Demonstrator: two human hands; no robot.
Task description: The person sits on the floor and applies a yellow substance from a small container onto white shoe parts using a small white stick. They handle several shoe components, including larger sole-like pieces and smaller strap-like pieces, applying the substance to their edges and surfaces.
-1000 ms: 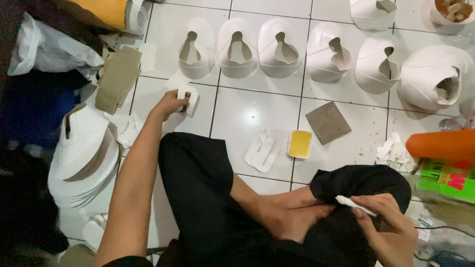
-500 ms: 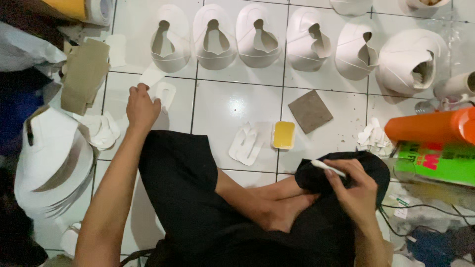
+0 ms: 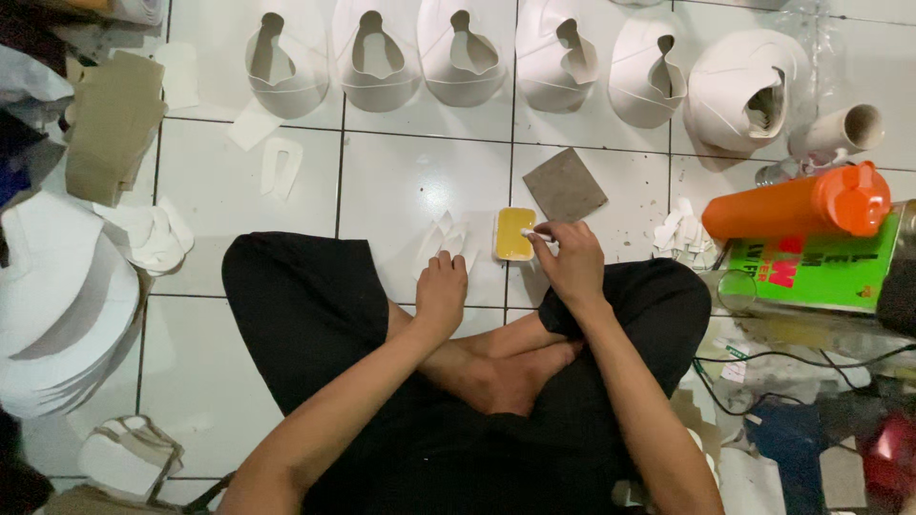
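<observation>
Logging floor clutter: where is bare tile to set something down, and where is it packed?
Bare tile lies between the row of white shoe uppers and the yellow glue tray, left of the grey pad. Crowded: right side around the orange bottle, left by the white stack.

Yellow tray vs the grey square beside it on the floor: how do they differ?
The yellow tray is small, oblong and bright, with a pale raised rim; the grey square is larger, flat and dull. The tray lies straight with the tile lines, the square is turned at an angle. The right hand holds a thin white stick at the tray's edge; the square is untouched. Both rest on the white tiled floor.
</observation>
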